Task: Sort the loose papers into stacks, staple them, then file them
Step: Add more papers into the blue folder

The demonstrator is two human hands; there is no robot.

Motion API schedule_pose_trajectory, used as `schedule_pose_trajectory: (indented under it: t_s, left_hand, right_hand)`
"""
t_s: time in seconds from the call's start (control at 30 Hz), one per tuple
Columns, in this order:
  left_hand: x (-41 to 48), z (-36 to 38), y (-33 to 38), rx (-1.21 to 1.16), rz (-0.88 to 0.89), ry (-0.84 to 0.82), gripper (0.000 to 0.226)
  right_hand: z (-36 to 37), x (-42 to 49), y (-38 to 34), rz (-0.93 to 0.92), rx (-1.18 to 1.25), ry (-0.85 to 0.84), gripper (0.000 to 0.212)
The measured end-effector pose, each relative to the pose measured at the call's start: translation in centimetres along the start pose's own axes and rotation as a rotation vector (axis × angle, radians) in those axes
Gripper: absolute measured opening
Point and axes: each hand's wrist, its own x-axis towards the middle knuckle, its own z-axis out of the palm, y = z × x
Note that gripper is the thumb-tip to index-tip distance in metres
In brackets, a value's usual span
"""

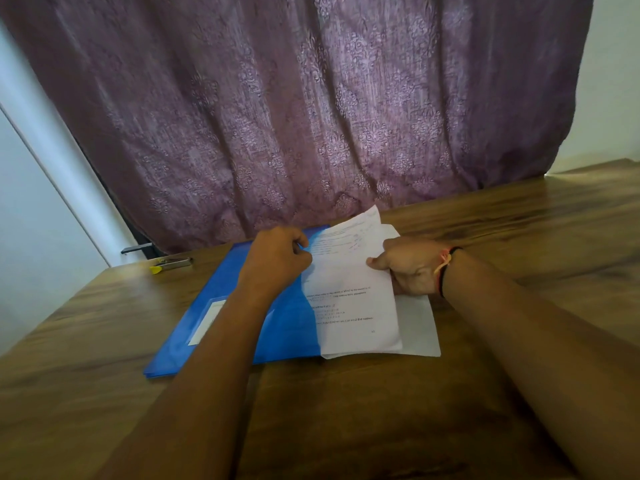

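Observation:
A blue plastic folder point(228, 313) lies flat on the wooden table, with a white label on its cover. A stack of printed white papers point(349, 292) overlaps the folder's right side. My left hand point(280, 258) pinches the left edge of the top sheet, fingers curled. On the right, my right hand point(405, 268) grips the stack, thumb on top and fingers underneath, lifting the top sheets off a lower white sheet point(419, 330). A stapler point(171, 264) with a yellow tip lies at the table's far left edge, away from both hands.
The wooden table point(346, 410) stretches wide in front and to the right. A purple patterned curtain point(294, 116) hangs right behind the table's far edge. A white wall point(38, 209) stands at the left.

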Motion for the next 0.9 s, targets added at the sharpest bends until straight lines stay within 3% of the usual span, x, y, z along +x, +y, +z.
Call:
schedule_pose_trajectory:
  t_s: [0.23,0.43,0.53,0.63,0.8,0.9]
  left_hand:
    - [-0.1,0.3,0.5,0.004,0.020,-0.009,0.020]
    - [-0.3,0.6,0.8,-0.007,0.041,-0.018,0.021]
    - [-0.3,0.9,1.0,-0.004,0.050,-0.022,0.022]
    - [-0.3,1.3,1.3,-0.004,0.060,-0.044,0.024]
    - [-0.3,1.1,1.4,-0.056,0.068,-0.081,0.023]
    - [0.3,-0.8,-0.9,-0.159,-0.051,-0.074,0.017]
  right_hand:
    - [3.3,0.7,0.7,-0.086,0.078,-0.093,0.034]
    - [3.2,-0.2,0.5,-0.009,-0.144,-0.135,0.032]
    - [2.8,-0.5,0.6,-0.010,-0.110,-0.183,0.030]
    - [3.6,-0.2,1.1,-0.034,-0.181,-0.076,0.013]
    - [5.2,0.6,1.7,-0.080,-0.282,0.043,0.020]
    - [5.2,0.6,1.8,-0.086,-0.315,0.068,0.026]
